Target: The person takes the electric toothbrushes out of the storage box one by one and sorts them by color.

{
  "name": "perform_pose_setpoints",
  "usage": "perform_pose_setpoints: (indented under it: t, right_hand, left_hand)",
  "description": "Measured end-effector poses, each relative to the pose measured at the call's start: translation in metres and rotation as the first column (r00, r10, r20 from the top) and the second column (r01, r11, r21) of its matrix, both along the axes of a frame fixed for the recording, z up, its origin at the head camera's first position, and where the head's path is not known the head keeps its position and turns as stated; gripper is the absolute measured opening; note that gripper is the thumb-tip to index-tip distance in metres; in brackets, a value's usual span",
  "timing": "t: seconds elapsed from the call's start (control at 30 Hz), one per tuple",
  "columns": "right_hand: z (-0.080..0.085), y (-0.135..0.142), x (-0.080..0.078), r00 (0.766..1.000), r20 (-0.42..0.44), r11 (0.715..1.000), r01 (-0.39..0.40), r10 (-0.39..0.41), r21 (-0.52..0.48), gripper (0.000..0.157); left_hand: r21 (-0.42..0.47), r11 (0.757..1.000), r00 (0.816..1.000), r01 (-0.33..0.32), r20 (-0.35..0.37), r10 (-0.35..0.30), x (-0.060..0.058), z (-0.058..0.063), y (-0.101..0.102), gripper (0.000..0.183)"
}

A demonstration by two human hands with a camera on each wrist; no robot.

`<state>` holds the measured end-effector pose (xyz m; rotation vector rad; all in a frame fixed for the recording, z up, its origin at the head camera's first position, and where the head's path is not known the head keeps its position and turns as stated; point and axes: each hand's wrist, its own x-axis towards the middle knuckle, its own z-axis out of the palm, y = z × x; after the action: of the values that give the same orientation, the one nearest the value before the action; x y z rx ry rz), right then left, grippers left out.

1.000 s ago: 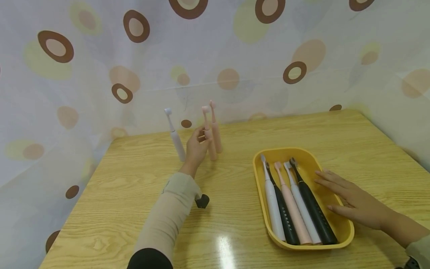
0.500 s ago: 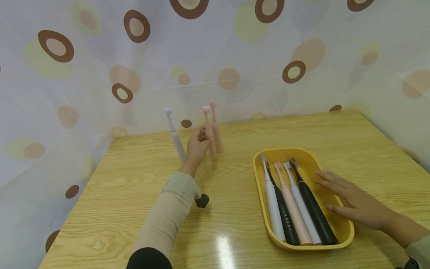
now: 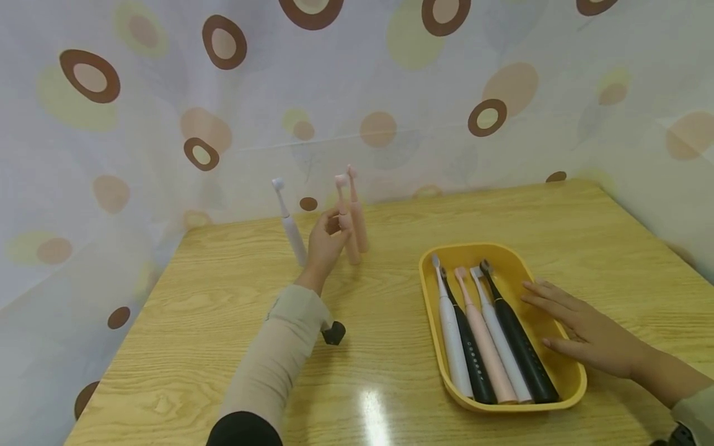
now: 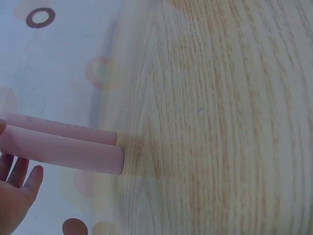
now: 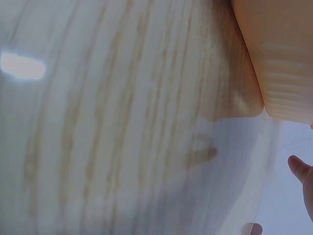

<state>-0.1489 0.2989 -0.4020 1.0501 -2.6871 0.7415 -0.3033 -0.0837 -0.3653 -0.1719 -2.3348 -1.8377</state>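
Near the back edge, my left hand (image 3: 326, 243) pinches the upper handle of an upright pink electric toothbrush (image 3: 350, 246). Right behind it stands a second pink electric toothbrush (image 3: 361, 227). In the left wrist view, the two pink handles lie side by side, the nearer handle (image 4: 63, 149) having its base at the tabletop. To the left of that hand stands a white electric toothbrush (image 3: 294, 240), leaning a little. My right hand (image 3: 591, 331) rests at the right rim of a yellow tray (image 3: 428, 310), fingers straight. The right wrist view catches only its thumb (image 5: 302, 172) and a fingertip.
Inside the tray lie two white, two black and one pink electric toothbrush (image 3: 491, 347), heads toward the back. The wooden table (image 3: 223, 322) meets a patterned curtain (image 3: 424, 148) at its back.
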Motion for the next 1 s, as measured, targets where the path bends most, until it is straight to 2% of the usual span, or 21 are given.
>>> perform_pose_setpoints:
  t: [0.1, 0.47, 0.7, 1.0]
  right_hand:
    - [0.000, 0.000, 0.000, 1.000, -0.003, 1.000, -0.001, 0.001, -0.006, 0.064]
    - [0.001, -0.001, -0.002, 1.000, -0.018, 1.000, 0.007, -0.006, 0.009, 0.066]
    - [0.000, -0.001, 0.000, 1.000, -0.005, 1.000, 0.007, -0.007, -0.004, 0.064]
    - [-0.001, 0.000, 0.000, 1.000, -0.012, 1.000, 0.001, -0.001, -0.006, 0.064]
  left_hand:
    - [-0.002, 1.000, 1.000, -0.003, -0.007, 0.003, -0.002, -0.003, -0.001, 0.043]
    - [0.026, 1.000, 1.000, -0.015, -0.020, 0.016, 0.011, -0.004, -0.004, 0.046]
    - [0.053, 0.998, 1.000, -0.020, 0.009, 0.020, 0.021, -0.005, -0.004, 0.049]
    - [0.102, 0.995, 1.000, 0.003, -0.005, -0.003, 0.038, -0.002, -0.001, 0.049]
